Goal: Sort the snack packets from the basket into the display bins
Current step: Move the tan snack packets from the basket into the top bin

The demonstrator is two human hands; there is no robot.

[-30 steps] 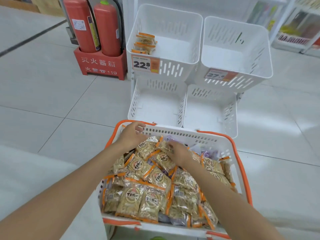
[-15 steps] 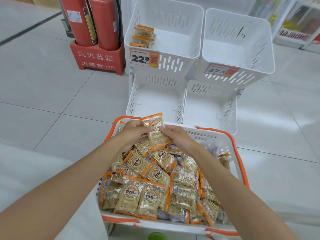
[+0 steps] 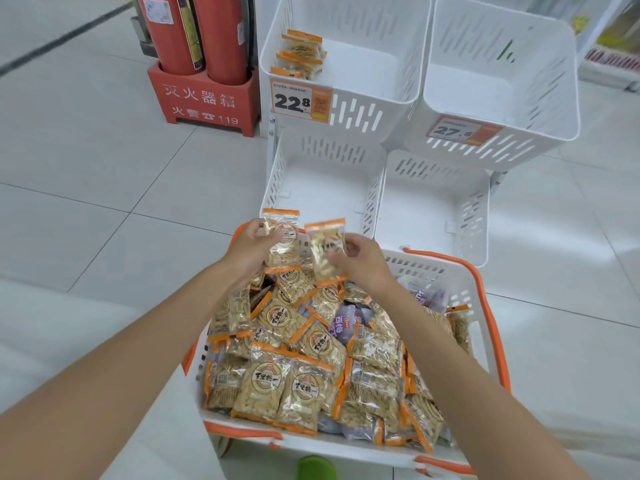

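Above the white basket (image 3: pixel 460 282), the left hand (image 3: pixel 247 249) pinches one orange-edged snack packet (image 3: pixel 282 239); the right hand (image 3: pixel 362 261) pinches another packet (image 3: pixel 325 247) just beside it.

Packet (image 3: pixel 285 242) in left hand (image 3: pixel 246 252), packet (image 3: pixel 325 249) in right hand (image 3: pixel 364 264)

place: shop | evidence: price tag (image 3: pixel 300 101) on display bins (image 3: pixel 360 109), shelving (image 3: pixel 609 46), tiled floor (image 3: pixel 86 174)

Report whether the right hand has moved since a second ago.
Yes. The right hand rose from the packet pile to the basket's far rim, pinching an orange-trimmed packet.
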